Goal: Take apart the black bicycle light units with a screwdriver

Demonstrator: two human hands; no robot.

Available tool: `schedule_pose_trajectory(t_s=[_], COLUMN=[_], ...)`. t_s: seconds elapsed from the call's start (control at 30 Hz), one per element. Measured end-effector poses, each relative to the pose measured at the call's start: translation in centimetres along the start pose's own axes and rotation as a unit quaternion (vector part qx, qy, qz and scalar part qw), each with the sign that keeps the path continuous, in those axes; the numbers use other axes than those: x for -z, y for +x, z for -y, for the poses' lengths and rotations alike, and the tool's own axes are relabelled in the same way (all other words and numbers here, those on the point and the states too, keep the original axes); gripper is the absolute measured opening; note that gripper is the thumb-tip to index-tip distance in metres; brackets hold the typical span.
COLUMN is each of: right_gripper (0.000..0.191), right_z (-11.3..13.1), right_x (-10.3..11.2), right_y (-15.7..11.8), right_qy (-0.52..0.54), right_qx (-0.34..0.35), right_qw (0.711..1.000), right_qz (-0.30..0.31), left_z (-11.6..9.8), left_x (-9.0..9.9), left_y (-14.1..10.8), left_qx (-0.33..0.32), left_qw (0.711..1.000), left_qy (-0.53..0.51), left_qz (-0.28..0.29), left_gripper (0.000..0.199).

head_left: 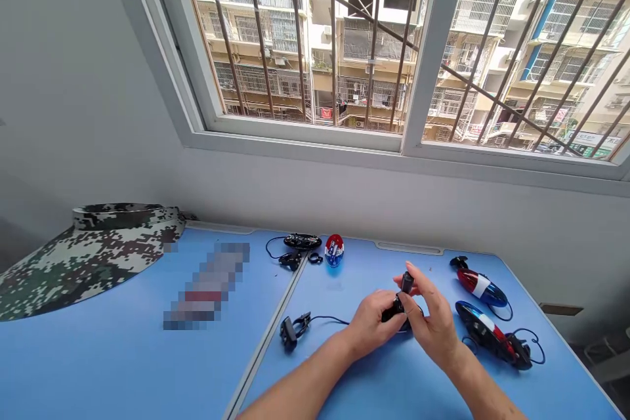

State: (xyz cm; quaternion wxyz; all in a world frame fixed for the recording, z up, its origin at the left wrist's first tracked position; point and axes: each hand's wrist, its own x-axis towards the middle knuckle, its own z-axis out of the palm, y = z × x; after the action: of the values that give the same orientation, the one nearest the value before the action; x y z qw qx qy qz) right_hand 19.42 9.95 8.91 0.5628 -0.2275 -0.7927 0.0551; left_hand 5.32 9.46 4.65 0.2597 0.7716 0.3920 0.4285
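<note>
Both hands work close together at lower centre of the frame, above the blue table [147, 367]. L hand [371, 327] is mostly closed, fingers curled around a small black clamp piece [392, 310]. R hand [430, 321] is partly open and pinches w/ thumb and fingers a short black cylinder [406, 282] standing up from the clamp piece. Cannot tell exactly if the two pieces are joined, the fingers hide it. A thin black cable [419, 308] curves out just under R hand.

Right of the hands, near the table's right edge, lie 2 striped lamps, red, white and blue, w/ black ends. The upper striped lamp [482, 285] lies just above the lower striped lamp [487, 331], they are apart, not touching. Left of the hands lies a black clip w/ cable [290, 331], its cable runs toward L hand.

Upper centre of the table: glossy black oval lamp [302, 241] w/ a small black clip [290, 260], a small black ring [315, 258], and a red-blue oval shell [334, 250]. Upper left: camouflage cap [88, 262] and a blurred item [209, 285]. A barred window [305, 39] is above the table.
</note>
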Motion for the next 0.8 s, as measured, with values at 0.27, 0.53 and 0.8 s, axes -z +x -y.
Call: schedule_pose_trajectory(t_s=[0.27,0.53,0.8], right_gripper=[0.052,0.049,0.031], right_z=[0.8,0.3,0.5], right_x=[0.4,0.4,1.3], right_y=[0.7,0.1,0.7], right_qy=[-0.037,-0.033,0.090], right_qx=[0.009,-0.006,-0.068], right_qw=[0.998,0.999,0.993], right_qz=[-0.041,-0.041,0.037], left_z=[0.3,0.1,-0.1], left_x=[-0.3,0.0,0.6], left_y=[-0.1,-0.2,-0.2], left_qx=[0.004,0.005,-0.006], left_qw=[1.000,1.000,1.000], left_qy=[0.017,0.025,0.011], left_qz=[-0.007,0.003,0.008], left_gripper=[0.014,0.014,0.015])
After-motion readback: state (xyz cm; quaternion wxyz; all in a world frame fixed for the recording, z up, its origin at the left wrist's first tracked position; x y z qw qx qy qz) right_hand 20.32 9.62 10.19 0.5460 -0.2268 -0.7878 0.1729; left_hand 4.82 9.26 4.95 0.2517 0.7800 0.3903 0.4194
